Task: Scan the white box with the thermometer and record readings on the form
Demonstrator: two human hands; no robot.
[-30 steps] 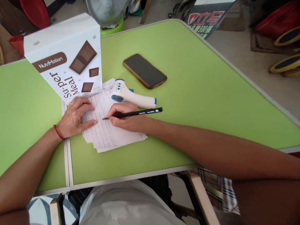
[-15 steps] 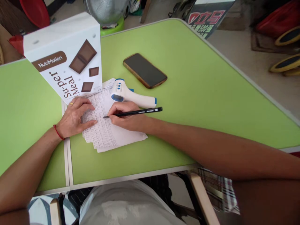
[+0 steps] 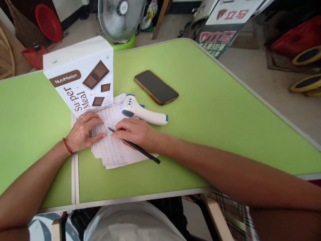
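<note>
Handwriting in dense rows covers much of the white paper sheets (image 3: pixel 112 147), which lie slightly fanned on the green table. My left hand (image 3: pixel 84 132) rests on their left edge, fingers apart and holding nothing. Between the thumb and fingers of my right hand (image 3: pixel 137 134) is a black pen (image 3: pixel 147 154), its tip pointing up and left over the writing and its rear end toward the table's front edge. A white and blue infrared thermometer (image 3: pixel 150 116) lies on the top right of the sheets, just beyond my right hand.
A white "Super Meal" box (image 3: pixel 85 77) stands behind my left hand. The smartphone (image 3: pixel 156 87) lies face up farther back on the green table (image 3: pixel 213 110). Past the table are a fan (image 3: pixel 121 18), a red basin (image 3: pixel 48 22) and a printed sign (image 3: pixel 218 36).
The pen has swung in my right hand: its rear end went from pointing right to pointing down and right. My left hand stays on the paper. The camera view has tilted up a little.
</note>
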